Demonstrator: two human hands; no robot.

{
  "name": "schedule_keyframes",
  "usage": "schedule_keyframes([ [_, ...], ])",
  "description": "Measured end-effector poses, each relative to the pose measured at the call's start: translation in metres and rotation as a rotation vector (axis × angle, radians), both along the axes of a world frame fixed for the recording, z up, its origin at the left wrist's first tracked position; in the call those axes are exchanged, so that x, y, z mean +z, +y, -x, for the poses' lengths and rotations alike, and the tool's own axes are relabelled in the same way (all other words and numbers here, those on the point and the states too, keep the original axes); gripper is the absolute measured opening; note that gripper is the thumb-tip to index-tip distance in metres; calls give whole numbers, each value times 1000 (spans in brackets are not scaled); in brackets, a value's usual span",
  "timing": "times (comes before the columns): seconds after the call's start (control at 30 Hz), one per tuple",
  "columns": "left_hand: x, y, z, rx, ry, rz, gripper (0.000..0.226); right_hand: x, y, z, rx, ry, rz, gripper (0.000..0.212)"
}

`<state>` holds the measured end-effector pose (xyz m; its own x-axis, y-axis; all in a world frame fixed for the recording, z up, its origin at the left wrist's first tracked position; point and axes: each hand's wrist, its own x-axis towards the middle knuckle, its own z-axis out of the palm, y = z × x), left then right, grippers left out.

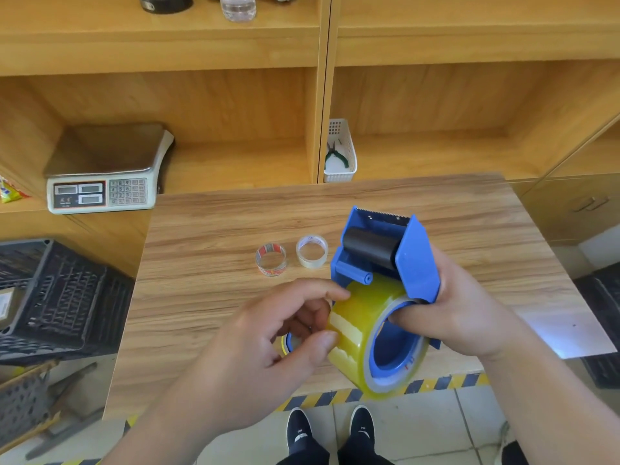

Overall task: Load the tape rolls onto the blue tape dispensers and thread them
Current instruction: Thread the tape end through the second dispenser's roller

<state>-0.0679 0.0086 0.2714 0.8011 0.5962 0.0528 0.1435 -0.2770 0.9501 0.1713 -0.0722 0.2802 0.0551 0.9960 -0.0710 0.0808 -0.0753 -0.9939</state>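
In the head view, the right hand (463,310) is wrapped around the side plate of the blue tape dispenser (385,253), held above the wooden table (208,236), with the thumb pressed into the core of the yellow tape roll (372,333) seated on its hub. The left hand (268,340) pinches the roll's outer face between thumb and fingertips. Two small clear tape rolls (291,255) stand on the table just beyond the hands.
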Motion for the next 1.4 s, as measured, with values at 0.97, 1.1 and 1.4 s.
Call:
schedule_keyframes([
  [0.97, 55, -47, 34, 348, -200, -99, 28, 57, -33, 64, -215, -87, -140, 65],
  [1.1, 53, -48, 36, 412, -211, -48, 20, 58, -31, 67, -202, -132, -106, 65],
  [1.4, 45, -50, 34, 408, -225, 83, 4, 51, -33, 59, -153, -113, -87, 64],
])
